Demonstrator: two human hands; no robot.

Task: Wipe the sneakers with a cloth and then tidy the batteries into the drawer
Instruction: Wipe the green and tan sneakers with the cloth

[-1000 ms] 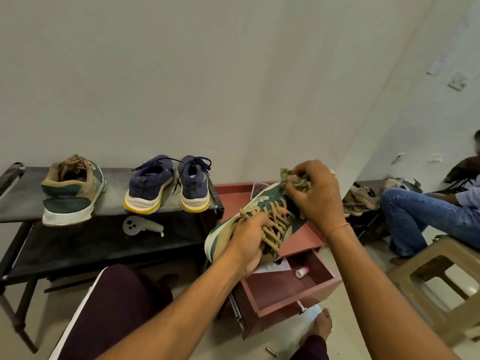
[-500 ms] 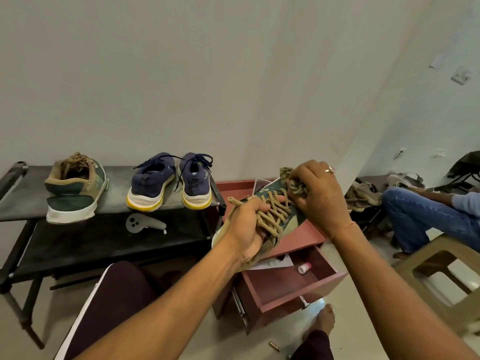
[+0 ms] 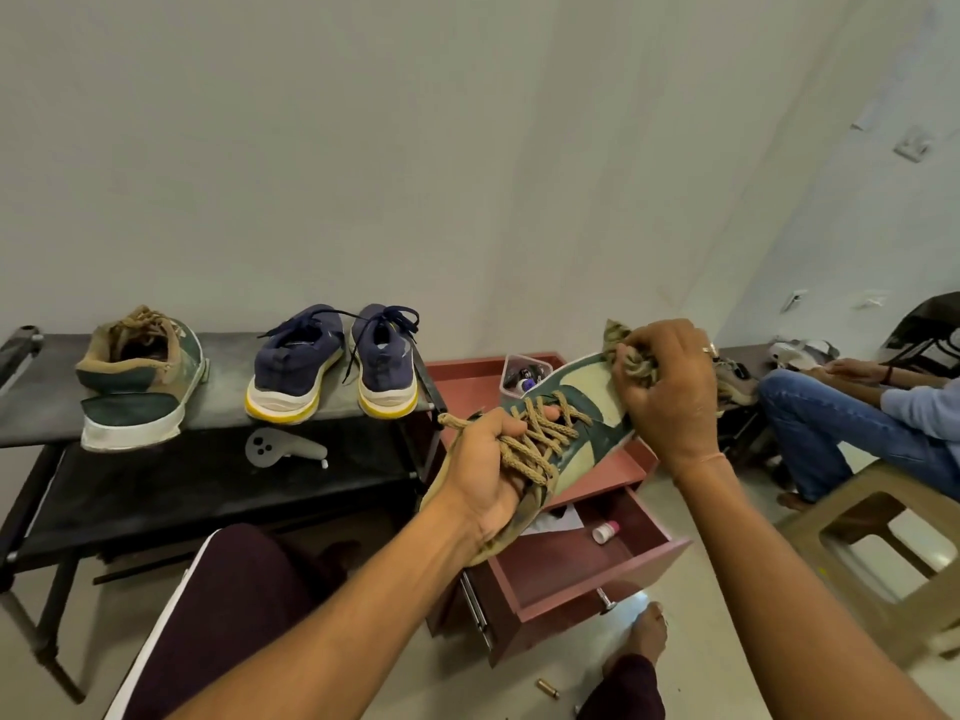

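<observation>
Black rack (image 3: 156, 491) carries navy sneakers (image 3: 296, 371); held sneaker (image 3: 592, 433) overhangs open drawer (image 3: 571, 569).

Left hand (image 3: 491, 472) gripping a green and tan sneaker (image 3: 582, 433) by its laces, right hand (image 3: 670, 392) pressing a bunched cloth (image 3: 636, 363) to its toe, open reddish drawer (image 3: 582, 574) below, matching sneaker (image 3: 137, 376) and navy pair (image 3: 332, 361) on a black rack (image 3: 208, 475), battery (image 3: 548, 688) on the floor

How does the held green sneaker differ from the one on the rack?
The held sneaker is tilted midair; the rack sneaker sits flat. The left hand grips the held sneaker, the right hand presses a cloth on it; the rack sneaker is untouched. Both are green and tan.
</observation>
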